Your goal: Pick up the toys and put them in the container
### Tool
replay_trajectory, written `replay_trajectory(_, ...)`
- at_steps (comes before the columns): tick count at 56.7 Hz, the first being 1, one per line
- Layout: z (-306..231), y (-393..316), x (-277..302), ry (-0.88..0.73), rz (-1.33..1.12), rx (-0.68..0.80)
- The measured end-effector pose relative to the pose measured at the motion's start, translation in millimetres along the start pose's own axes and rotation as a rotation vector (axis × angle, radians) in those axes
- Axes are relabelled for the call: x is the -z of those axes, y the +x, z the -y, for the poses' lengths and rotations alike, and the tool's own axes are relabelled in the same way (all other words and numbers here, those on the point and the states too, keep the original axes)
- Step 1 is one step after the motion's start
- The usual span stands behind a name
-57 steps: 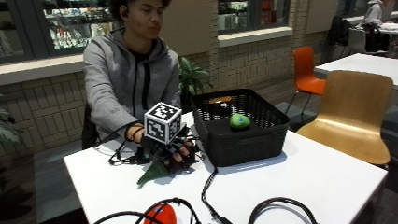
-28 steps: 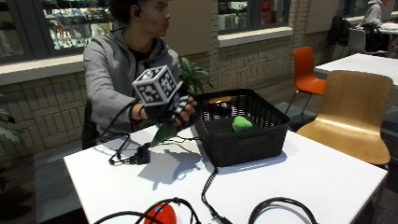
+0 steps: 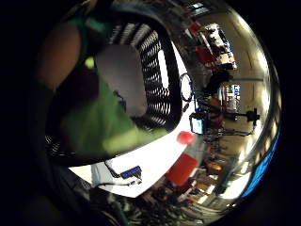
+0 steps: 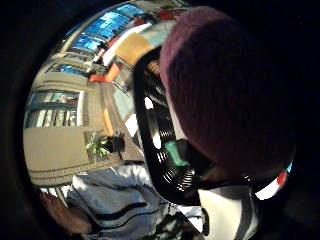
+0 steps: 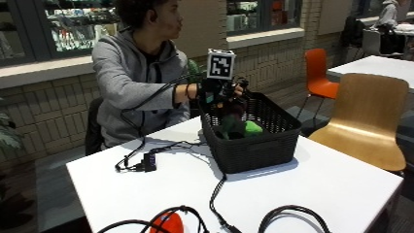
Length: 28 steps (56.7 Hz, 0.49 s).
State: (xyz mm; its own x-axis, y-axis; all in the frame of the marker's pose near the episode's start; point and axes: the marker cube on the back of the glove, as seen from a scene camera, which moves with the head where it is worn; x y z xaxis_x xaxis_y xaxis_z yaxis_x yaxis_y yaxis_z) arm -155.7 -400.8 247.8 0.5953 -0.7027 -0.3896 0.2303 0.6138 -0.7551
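Holding a green-and-maroon toy (image 5: 230, 121) upright, long axis vertical, over basket (image 5: 259, 145); rt hand (image 5: 218, 92) fingers curled round its top

Outside view faces table; palm views overlook basket (image 5: 259, 145).

Toy (image 5: 231, 127) under hand (image 5: 218, 92) in basket (image 5: 259, 145) (table (image 5: 323, 179) ctr)

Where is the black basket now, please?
In the outside view the black basket stands on the white table, in front of the seated person, with the gloved right hand above its open top.
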Motion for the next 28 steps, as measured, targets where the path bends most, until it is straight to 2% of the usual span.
replay_trajectory(4, -6, 24, -7, 0.014, -0.044, -0.091)
replay_trajectory(8, -22, 39, -7, 0.046, 0.146, -0.067)
replay_trajectory(11, -37, 65, -13, 0.041, 0.164, -0.115)
replay_trajectory(17, -70, 132, -36, 0.006, 0.143, -0.307)
replay_trajectory(28, -151, 266, -89, 0.050, 0.340, -0.728)
